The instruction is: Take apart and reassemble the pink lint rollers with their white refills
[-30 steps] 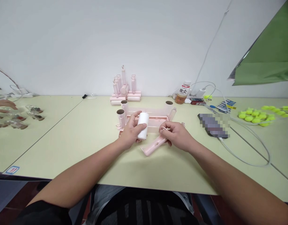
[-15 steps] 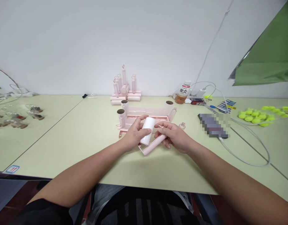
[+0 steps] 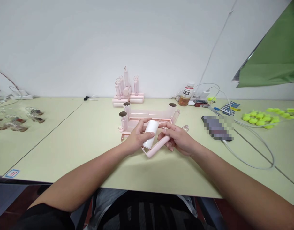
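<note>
My left hand (image 3: pixel 138 138) is closed around a white lint roller roll (image 3: pixel 151 132), its thumb lying across the front. The roll tilts, its upper end leaning right. Held by my right hand (image 3: pixel 177 138) is a pink plastic roller case (image 3: pixel 155 149), angled just below and right of the roll. The case's far end is hidden by my right fingers. Behind my hands lie long pink trays (image 3: pixel 150 120), partly covered. Near them stand a front roll with a brown core (image 3: pixel 123 118) and a clear pink handle (image 3: pixel 176 115).
Assembled pink lint rollers (image 3: pixel 128 92) are stacked by the wall. A drink bottle (image 3: pixel 185 95), a phone (image 3: pixel 216 128) with a white cable, and yellow-green pieces (image 3: pixel 260 118) lie to the right. Bagged small items (image 3: pixel 16 121) lie far left on the table (image 3: pixel 72 153).
Both hands keep nearly the same place and hold. The white roll and pink case have barely shifted; the whole view has moved very slightly.
</note>
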Demonstrator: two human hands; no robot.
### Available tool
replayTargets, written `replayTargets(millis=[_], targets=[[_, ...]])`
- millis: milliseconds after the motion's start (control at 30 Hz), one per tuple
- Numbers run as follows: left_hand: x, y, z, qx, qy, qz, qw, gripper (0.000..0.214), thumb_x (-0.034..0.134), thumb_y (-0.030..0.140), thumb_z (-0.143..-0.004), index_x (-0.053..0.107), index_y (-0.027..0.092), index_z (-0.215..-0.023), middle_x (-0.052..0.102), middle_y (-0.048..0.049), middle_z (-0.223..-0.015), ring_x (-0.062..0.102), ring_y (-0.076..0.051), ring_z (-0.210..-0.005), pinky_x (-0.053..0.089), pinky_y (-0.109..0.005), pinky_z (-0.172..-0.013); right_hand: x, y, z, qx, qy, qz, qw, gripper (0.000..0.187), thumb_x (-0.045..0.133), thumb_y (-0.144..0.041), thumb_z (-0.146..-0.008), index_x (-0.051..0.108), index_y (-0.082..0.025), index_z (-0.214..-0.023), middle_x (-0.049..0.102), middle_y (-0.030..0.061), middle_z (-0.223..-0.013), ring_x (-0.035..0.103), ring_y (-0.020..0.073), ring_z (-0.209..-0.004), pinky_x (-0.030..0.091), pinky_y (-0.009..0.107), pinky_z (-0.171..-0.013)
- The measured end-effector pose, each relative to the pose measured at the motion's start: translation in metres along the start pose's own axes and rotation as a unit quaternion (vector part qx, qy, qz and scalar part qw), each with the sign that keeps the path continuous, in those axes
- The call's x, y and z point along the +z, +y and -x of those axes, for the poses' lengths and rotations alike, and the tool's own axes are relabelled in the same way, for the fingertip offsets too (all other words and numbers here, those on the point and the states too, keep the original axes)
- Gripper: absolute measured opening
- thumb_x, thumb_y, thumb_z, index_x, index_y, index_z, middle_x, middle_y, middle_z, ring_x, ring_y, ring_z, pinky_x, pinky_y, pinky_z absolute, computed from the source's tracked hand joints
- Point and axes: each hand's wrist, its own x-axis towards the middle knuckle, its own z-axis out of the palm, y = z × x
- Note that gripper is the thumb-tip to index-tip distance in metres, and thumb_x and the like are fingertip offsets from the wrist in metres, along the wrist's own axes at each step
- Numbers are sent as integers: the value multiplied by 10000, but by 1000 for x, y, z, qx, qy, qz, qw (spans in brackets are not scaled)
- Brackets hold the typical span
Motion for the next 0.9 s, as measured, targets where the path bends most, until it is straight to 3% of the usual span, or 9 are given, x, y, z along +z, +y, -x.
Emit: replayTargets(millis=[267, 433, 567, 700, 900], targets=[[-1, -1, -1, 12, -79, 58, 995, 675, 721, 357, -745, 381, 233, -1315, 629, -64, -1048, 614, -177, -781, 462, -305, -707, -1, 1, 0, 2, -15, -14, 1000, 305, 626, -327, -862, 564, -199, -1132, 674, 1, -742, 537, 79, -389, 462, 176, -327], [-6, -2, -3, 26, -92, 37, 995, 702, 715, 358, -754, 372, 237, -1355, 622, -91, -1123, 625, -216, -883, 465, -332, -759, -1, 1, 0, 4, -19, -18, 1000, 316, 654, -352, -843, 585, -183, -1101, 662, 0, -760, 555, 80, -424, 494, 184, -356], [-12, -1, 0, 78, -113, -50, 989, 692, 669, 277, -768, 365, 252, -1389, 600, -98, -1194, 601, -245, -1012, 470, -353, -823, -1, -1, 0, 3, -25, -8, 1000, 320, 694, -357, -810, 618, -164, -1054, 647, 2, -769, 520, 60, -439, 423, 147, -325], [-17, -1, 3, 162, -118, -186, 962, 638, 571, 201, -779, 397, 266, -1389, 543, -87, -1315, 540, -273, -1153, 447, -410, -939, -3, -6, 1, 13, -52, -20, 998, 249, 724, -336, -769, 645, -146, -910, 604, -16, -660, 417, 34, -397, 315, 132, -300], [-22, -1, 2, 260, -132, -306, 906, 642, 504, 249, -817, 346, 258, -1440, 515, -101, -1389, 520, -310, -1205, 400, -492, -1024, -2, -8, 4, 16, -37, -14, 999, 320, 665, -469, -802, 624, -156, -749, 628, 18, -640, 478, 83, -398, 354, 211, -330]])
